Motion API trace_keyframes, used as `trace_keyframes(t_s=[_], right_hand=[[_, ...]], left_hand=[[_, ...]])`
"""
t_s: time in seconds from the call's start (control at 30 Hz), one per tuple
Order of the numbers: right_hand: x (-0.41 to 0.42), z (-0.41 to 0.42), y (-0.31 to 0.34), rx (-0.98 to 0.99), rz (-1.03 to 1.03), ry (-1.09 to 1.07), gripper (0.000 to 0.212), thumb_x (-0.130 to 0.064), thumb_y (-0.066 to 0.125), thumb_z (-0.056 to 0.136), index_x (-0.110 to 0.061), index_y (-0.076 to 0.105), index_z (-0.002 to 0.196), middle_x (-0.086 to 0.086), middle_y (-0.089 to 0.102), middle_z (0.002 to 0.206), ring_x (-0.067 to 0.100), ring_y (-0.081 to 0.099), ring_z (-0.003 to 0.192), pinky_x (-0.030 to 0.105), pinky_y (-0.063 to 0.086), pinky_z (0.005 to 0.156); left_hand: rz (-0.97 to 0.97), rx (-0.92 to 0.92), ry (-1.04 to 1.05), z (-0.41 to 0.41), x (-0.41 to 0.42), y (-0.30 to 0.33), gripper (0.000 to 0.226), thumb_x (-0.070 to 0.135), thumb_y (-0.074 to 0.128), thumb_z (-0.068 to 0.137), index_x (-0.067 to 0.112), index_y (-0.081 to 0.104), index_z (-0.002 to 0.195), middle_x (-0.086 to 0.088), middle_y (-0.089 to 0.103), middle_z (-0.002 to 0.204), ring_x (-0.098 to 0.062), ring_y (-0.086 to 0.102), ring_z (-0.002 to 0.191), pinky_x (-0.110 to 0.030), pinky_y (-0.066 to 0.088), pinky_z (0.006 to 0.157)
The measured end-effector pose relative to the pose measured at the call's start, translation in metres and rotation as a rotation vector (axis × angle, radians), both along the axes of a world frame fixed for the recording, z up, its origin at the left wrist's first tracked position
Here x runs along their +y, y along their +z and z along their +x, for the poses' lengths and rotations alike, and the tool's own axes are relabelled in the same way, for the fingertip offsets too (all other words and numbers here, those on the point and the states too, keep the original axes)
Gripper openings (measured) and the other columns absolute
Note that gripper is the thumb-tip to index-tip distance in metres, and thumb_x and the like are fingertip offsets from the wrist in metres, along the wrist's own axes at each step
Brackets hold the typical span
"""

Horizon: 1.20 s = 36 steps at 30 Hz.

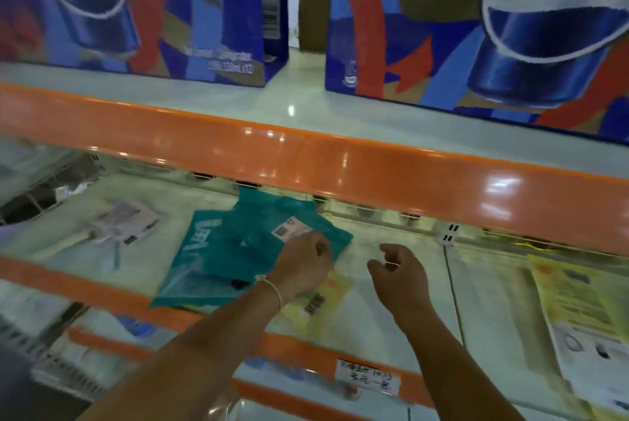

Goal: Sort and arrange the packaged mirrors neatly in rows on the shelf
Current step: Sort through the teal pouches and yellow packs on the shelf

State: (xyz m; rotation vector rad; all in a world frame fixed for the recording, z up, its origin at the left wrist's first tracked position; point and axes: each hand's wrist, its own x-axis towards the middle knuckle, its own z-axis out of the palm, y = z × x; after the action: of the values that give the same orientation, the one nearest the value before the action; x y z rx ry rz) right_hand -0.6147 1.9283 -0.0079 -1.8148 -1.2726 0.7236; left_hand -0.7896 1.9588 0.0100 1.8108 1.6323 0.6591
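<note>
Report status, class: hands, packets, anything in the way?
Left hand on teal packets, askew. Right hand holds nothing, above bare shelf. Yellow packet under left wrist.

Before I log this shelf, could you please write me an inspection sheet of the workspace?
Surface: pale shelf with an orange front edge.
Job's things: teal packets piled askew, overlapping; yellow packet partly under the left hand; yellow packets at right.
Clutter: pale packet lying apart at left; handwritten price tag on the lower edge.
Grippers: left hand rests on the teal packets; right hand loosely curled, holding nothing.
Cables: nothing seen.
Surroundings: blue cola cartons on the shelf above.
</note>
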Motion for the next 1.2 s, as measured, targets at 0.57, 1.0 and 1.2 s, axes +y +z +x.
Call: trace_keyframes(t_s=[0.57, 1.0, 1.2], right_hand=[[0.032, -0.117, -0.004, 0.187, -0.16, -0.184, 0.054, -0.024, 0.067, 0.087, -0.011, 0.046, 0.135, 0.008, 0.059, 0.12, 0.015, 0.055, 0.087, 0.028, 0.048, 0.069], [0.015, -0.096, 0.005, 0.972, -0.262, -0.295, 0.018, 0.005, 0.057, 0.089, -0.002, 0.061, 0.105, 0.014, 0.065, 0.092, 0.02, 0.059, 0.072, 0.026, 0.047, 0.05], [-0.011, -0.044, -0.001, 1.023, -0.231, -0.258, 0.033, 0.009, 0.052, 0.087, -0.009, 0.061, 0.113, 0.018, 0.065, 0.111, 0.032, 0.063, 0.101, 0.035, 0.053, 0.063]], left_hand=[[-0.091, -0.071, 0.057, -0.123, 0.038, -0.004, 0.022, 0.021, 0.05, 0.09, 0.015, 0.057, 0.111, -0.005, 0.059, 0.105, -0.024, 0.065, 0.081, -0.036, 0.054, 0.065], [-0.033, -0.061, -0.017, -0.111, 0.048, -0.011, 0.037, 0.032, 0.043, 0.096, 0.013, 0.052, 0.126, -0.005, 0.052, 0.119, -0.021, 0.059, 0.094, -0.036, 0.053, 0.078], [-0.212, -0.393, 0.103, -0.073, 0.043, 0.005, 0.009, 0.034, 0.057, 0.094, 0.028, 0.051, 0.092, 0.002, 0.061, 0.088, -0.019, 0.063, 0.08, -0.039, 0.056, 0.079]])
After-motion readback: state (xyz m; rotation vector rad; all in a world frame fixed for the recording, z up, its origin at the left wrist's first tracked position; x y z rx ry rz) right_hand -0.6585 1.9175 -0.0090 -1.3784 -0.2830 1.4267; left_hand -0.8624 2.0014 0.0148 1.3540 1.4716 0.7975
